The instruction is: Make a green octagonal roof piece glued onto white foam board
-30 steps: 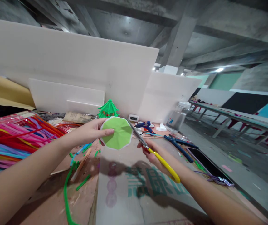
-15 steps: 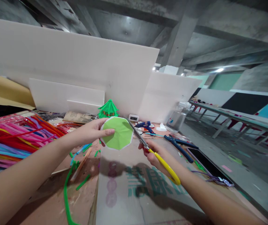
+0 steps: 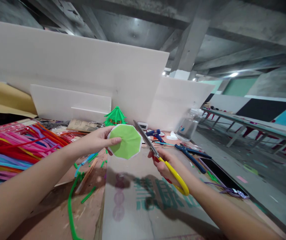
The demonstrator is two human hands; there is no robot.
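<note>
My left hand (image 3: pixel 96 140) pinches a green paper octagon with a white rim (image 3: pixel 127 141) and holds it up above the table. My right hand (image 3: pixel 166 163) grips yellow-handled scissors (image 3: pixel 157 156); the blades point up and left and lie along the octagon's right edge. Both hands hover over a grey printed sheet (image 3: pixel 145 203) on the table.
A heap of coloured pipe cleaners (image 3: pixel 18 143) fills the left. A green paper tree (image 3: pixel 115 116) stands by white foam boards (image 3: pixel 83 76) at the back. A blue glue gun (image 3: pixel 154 134), blue pliers (image 3: pixel 191 155), a clear jar (image 3: pixel 189 126) and a dark tablet (image 3: pixel 220 175) lie to the right.
The scissors have tilted a little more upright, their tip rising beside the octagon's right edge. My left hand and the octagon have hardly moved.
</note>
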